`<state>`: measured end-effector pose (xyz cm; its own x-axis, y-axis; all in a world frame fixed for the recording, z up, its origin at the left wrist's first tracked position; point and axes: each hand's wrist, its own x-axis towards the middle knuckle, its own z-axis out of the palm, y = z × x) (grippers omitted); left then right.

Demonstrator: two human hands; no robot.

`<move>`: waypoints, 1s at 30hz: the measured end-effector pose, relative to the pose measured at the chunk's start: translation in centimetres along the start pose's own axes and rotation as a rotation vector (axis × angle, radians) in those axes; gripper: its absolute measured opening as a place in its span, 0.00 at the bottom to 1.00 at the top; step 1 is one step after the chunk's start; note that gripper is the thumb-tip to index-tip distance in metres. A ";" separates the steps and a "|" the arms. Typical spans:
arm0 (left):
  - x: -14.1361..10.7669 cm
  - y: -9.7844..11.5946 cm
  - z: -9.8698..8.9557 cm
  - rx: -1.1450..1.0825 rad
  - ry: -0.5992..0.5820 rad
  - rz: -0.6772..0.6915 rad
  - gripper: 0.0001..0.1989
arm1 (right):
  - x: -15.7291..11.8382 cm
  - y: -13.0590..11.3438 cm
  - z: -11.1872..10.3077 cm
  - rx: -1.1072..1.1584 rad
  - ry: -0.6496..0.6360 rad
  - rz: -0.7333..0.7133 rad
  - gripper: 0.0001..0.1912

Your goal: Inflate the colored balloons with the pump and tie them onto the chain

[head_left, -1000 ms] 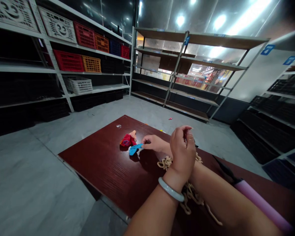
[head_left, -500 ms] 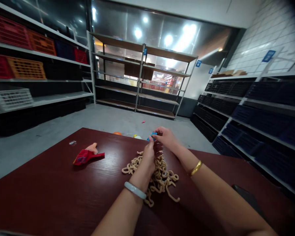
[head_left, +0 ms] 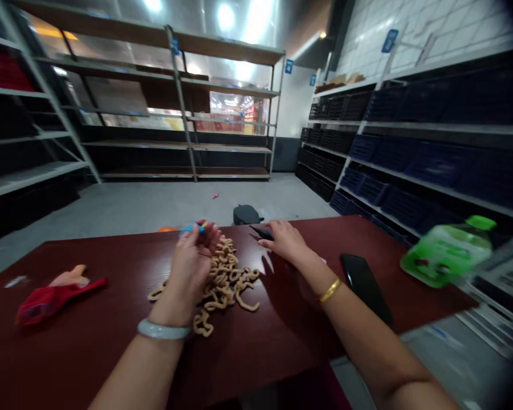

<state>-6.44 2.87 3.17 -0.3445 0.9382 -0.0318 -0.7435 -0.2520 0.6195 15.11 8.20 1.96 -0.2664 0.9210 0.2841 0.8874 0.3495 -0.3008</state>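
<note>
My left hand is raised over a pile of beige chain links and pinches a small blue balloon at its fingertips. My right hand lies to the right of the pile, closed over a pump whose black nozzle sticks out past the fingers. A sliver of the pump's pink body shows under my wrist. All of this rests on the dark red table.
A red balloon and a peach one lie at the table's left. A black phone sits right of my forearm, with a green bottle beyond it. Shelving surrounds the grey floor, where a black object sits.
My view has swung right. My right hand let go of the blue balloon and moved right onto the pump's nozzle. My left hand now holds the balloon alone.
</note>
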 end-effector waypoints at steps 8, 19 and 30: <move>0.6 0.7 0.4 -0.134 0.069 -0.215 0.11 | -1.1 4.2 1.4 -0.182 -0.137 0.145 0.27; 2.3 0.4 -1.9 -0.169 0.124 -0.084 0.09 | -4.0 -2.0 0.9 -0.088 0.001 -0.222 0.23; 0.6 -2.0 -1.1 0.123 -0.046 -0.044 0.05 | -4.0 -1.6 1.4 -0.085 0.026 -0.221 0.22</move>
<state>-5.74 3.67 1.05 -0.2845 0.9583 -0.0267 -0.6806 -0.1822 0.7097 14.26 4.19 0.05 -0.4489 0.8187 0.3580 0.8373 0.5254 -0.1515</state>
